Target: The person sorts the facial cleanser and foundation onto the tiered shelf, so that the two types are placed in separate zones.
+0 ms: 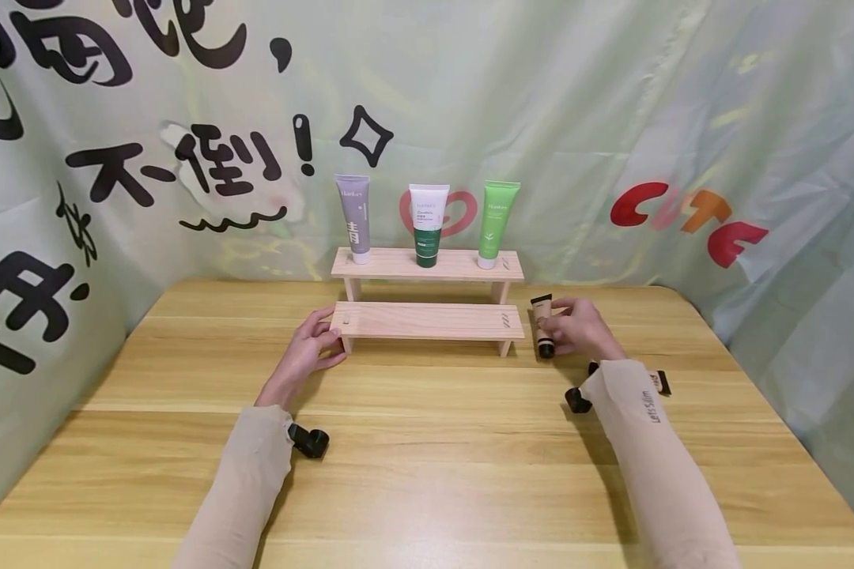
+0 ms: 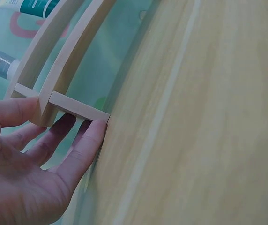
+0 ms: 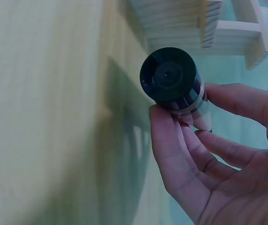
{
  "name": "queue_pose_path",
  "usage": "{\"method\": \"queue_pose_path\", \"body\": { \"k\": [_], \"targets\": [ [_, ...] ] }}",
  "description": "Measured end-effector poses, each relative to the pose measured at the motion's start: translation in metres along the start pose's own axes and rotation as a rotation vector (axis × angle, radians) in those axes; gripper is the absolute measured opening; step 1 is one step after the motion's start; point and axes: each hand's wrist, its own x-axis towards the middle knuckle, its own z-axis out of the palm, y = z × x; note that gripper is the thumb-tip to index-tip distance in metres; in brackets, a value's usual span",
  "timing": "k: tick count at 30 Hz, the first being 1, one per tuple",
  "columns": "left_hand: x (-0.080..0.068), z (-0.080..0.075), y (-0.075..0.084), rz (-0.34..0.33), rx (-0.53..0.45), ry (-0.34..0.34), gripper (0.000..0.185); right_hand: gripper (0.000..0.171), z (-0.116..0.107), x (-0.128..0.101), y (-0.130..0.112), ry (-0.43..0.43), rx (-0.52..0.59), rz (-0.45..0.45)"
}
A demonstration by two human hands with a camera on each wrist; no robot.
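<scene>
A two-step wooden display stand is at the far middle of the table. At its left end my left hand grips the lower step; the left wrist view shows the thumb on the board's edge and fingertips against the leg. My right hand pinches a small beige tube, its black cap pointing down, just right of the stand. On the upper step stand a purple tube, a white and green tube and a bright green tube.
Partly behind the right sleeve lies another small tube with a black end. A printed curtain hangs behind the wooden table. Black wrist cameras are strapped to both sleeves.
</scene>
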Motion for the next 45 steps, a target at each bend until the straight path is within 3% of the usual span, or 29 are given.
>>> {"method": "queue_pose_path", "body": {
  "k": [17,31,45],
  "targets": [
    [0.001,0.000,0.002,-0.001,0.009,0.004,0.052,0.066,-0.001,-0.020,-0.020,0.064,0.094,-0.102],
    [0.002,0.000,0.000,0.016,0.017,0.008,0.052,0.062,0.010,-0.030,-0.042,0.115,0.180,-0.263],
    [0.002,0.001,0.000,0.013,-0.008,0.004,0.053,0.058,0.044,-0.026,-0.075,0.044,0.258,-0.376]
  ]
}}
